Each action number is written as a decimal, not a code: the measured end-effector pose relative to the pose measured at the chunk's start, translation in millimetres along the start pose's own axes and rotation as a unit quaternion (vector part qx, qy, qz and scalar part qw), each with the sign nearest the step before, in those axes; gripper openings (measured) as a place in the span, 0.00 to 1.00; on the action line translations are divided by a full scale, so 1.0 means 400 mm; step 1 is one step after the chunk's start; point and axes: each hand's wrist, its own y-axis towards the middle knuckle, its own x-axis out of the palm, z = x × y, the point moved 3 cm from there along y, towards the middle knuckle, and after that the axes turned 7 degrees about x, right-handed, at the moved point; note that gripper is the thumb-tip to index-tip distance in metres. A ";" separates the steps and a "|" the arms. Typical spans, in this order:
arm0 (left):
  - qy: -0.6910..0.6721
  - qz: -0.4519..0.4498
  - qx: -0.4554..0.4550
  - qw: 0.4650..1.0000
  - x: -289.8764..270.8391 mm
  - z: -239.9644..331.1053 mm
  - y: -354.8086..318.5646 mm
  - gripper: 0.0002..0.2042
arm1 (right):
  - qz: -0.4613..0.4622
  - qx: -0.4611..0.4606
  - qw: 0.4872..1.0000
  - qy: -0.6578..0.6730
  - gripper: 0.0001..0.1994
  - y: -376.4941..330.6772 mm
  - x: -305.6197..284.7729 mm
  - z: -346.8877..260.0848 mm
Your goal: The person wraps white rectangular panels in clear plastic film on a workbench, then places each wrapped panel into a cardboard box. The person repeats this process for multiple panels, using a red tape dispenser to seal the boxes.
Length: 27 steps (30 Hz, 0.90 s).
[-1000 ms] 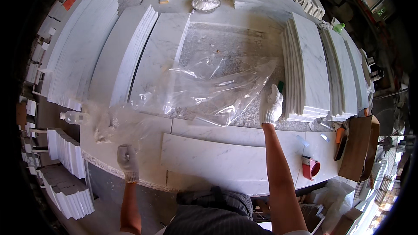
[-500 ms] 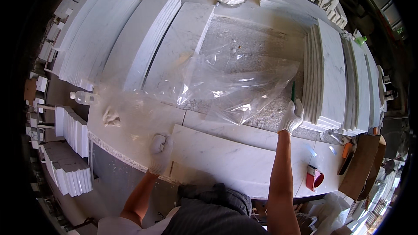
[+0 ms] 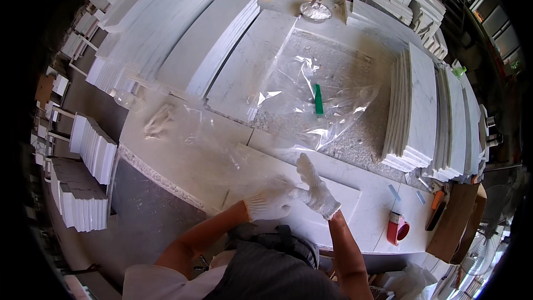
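My hands, in white knitted gloves, meet above the near marble slab (image 3: 338, 189). My right hand (image 3: 317, 191) has its fingers stretched away from me and holds nothing I can see. Against its thumb side is my left hand (image 3: 269, 203), smeared by motion, so its fingers are unclear. A clear plastic film (image 3: 350, 108), crumpled and shiny, spreads ahead over the gritty table recess and leftward across the slabs. On the film's area lies a green strip (image 3: 318, 100), away from both hands.
Stacked marble slabs stand at the right (image 3: 420, 111) and left (image 3: 211, 50). A red tape dispenser (image 3: 396, 229) and a cardboard box (image 3: 455, 222) are near right. A clear bottle (image 3: 123, 99) and crumpled white gloves (image 3: 160, 122) lie left. A bowl of white powder (image 3: 315, 12) sits at the back.
My right hand has let go of the green strip, which now lies farther left, and has drawn back toward me. My left hand has moved right to meet it. The view has shifted slightly.
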 end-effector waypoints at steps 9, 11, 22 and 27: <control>0.035 -0.267 -0.006 0.963 0.201 0.079 -0.075 0.09 | -0.060 0.102 0.987 -0.111 0.37 -0.087 0.096 0.136; 0.026 -0.278 -0.010 0.960 0.203 0.109 -0.085 0.08 | -0.069 0.103 0.988 -0.097 0.27 -0.100 0.101 0.159; -0.022 -0.286 -0.005 0.958 0.176 0.165 -0.111 0.06 | 0.397 0.194 0.864 0.244 0.16 -0.290 -0.035 0.243; 0.000 0.027 -0.022 0.999 0.113 0.100 -0.139 0.21 | 0.467 0.245 0.796 0.298 0.21 -0.399 0.014 0.292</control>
